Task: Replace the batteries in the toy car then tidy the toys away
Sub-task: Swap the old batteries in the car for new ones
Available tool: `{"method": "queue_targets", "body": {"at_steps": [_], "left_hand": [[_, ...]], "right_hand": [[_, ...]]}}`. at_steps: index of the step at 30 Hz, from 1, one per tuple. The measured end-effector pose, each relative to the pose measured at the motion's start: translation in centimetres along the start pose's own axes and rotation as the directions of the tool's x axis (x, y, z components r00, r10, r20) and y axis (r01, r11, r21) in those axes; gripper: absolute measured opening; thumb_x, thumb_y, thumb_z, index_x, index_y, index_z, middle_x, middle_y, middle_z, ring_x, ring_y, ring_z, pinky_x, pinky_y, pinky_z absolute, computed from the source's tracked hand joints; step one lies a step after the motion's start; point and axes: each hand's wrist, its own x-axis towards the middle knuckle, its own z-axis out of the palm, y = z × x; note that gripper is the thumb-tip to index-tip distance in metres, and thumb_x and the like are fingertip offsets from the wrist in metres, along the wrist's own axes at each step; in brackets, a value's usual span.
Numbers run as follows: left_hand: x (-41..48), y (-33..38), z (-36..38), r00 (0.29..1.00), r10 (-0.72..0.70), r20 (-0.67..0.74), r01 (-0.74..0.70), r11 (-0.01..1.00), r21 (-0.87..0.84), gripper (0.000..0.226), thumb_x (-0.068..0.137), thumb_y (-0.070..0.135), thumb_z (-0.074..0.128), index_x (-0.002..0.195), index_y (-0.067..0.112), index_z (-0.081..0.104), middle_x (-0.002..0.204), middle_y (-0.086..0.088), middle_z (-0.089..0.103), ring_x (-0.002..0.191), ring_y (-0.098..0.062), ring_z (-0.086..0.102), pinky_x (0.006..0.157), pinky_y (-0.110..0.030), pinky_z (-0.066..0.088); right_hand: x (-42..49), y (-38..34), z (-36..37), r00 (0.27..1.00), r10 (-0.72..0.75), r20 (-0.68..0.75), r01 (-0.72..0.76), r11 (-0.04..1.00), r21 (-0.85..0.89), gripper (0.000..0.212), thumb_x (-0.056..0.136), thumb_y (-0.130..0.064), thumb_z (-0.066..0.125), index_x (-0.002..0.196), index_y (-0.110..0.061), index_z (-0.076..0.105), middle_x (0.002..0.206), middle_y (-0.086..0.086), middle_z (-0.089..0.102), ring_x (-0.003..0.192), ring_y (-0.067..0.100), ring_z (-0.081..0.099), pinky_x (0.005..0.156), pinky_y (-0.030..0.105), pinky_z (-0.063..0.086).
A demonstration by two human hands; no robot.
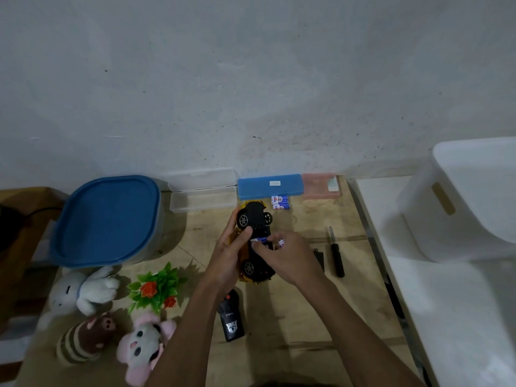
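- Car (255,233) sits at frame centre, upside down, wheels up, battery bay exposed.
- Your left hand (229,258) grasps the car body from the left side.
- Your right hand (282,255) pinches a battery (259,239) at the bay; whether it is fully seated cannot be told.
- Two spare batteries (280,202) lie just above the car, beside the blue case (269,187).
- Risk: reversed polarity or a half-seated cell, caused by your fingers hiding the contacts.
- Risk: the loose black cover (319,258) and screwdriver (336,252), right of centre, could be knocked away.
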Motion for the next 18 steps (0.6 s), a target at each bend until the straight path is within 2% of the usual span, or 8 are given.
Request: {"method": "queue_targets", "body": {"at_steps": [5, 10, 13, 18], "left_hand": [[-0.2, 0.0, 0.1, 1.0, -0.021, 0.014, 0.021, 0.999, 0.028, 0.058, 0.097, 0.012, 0.053, 0.149, 0.033, 0.038, 0.139, -0.011, 0.059, 0.125, -0.032, 0.058, 0.103, -0.044, 0.049], [-0.4, -0.1, 0.6, 0.998, -0.056, 0.002, 0.056, 0.998, -0.027, 0.055, 0.094, 0.015, 0.055, 0.146, 0.029, 0.044, 0.134, -0.012, 0.063, 0.123, -0.032, 0.06, 0.102, -0.04, 0.05], [-0.2, -0.3, 0.7, 0.995, -0.097, 0.001, 0.097, 0.994, -0.059, 0.051, 0.097, 0.02, 0.053, 0.146, 0.03, 0.044, 0.136, -0.015, 0.061, 0.126, -0.036, 0.057, 0.104, -0.045, 0.047], [0.0, -0.2, 0.0, 0.994, -0.106, 0.01, 0.106, 0.993, -0.053, 0.048, 0.101, 0.024, 0.051, 0.147, 0.029, 0.041, 0.14, -0.018, 0.056, 0.129, -0.04, 0.053, 0.109, -0.057, 0.04]], "right_hand": [[0.2, -0.1, 0.2, 0.999, -0.034, -0.009, 0.034, 0.999, -0.021, 0.035, 0.068, -0.055, 0.066, 0.083, -0.023, 0.062, 0.08, -0.004, 0.068, 0.073, 0.01, 0.066, 0.064, 0.037, 0.061], [-0.2, -0.3, 0.4, 0.987, -0.13, -0.091, 0.13, 0.992, -0.004, 0.023, 0.073, -0.041, 0.065, 0.089, -0.025, 0.067, 0.074, -0.008, 0.066, 0.066, 0.001, 0.063, 0.055, 0.023, 0.054], [-0.2, 0.0, 0.4, 0.954, -0.299, -0.025, 0.299, 0.954, -0.026, 0.016, 0.081, -0.036, 0.062, 0.093, -0.026, 0.066, 0.071, -0.012, 0.062, 0.062, 0.001, 0.059, 0.055, 0.02, 0.048], [1.2, 1.2, -0.5, 0.897, -0.41, 0.162, 0.423, 0.904, -0.056, 0.018, 0.091, -0.039, 0.061, 0.105, -0.029, 0.065, 0.092, -0.013, 0.061, 0.083, 0.001, 0.058, 0.072, 0.024, 0.05]]}}
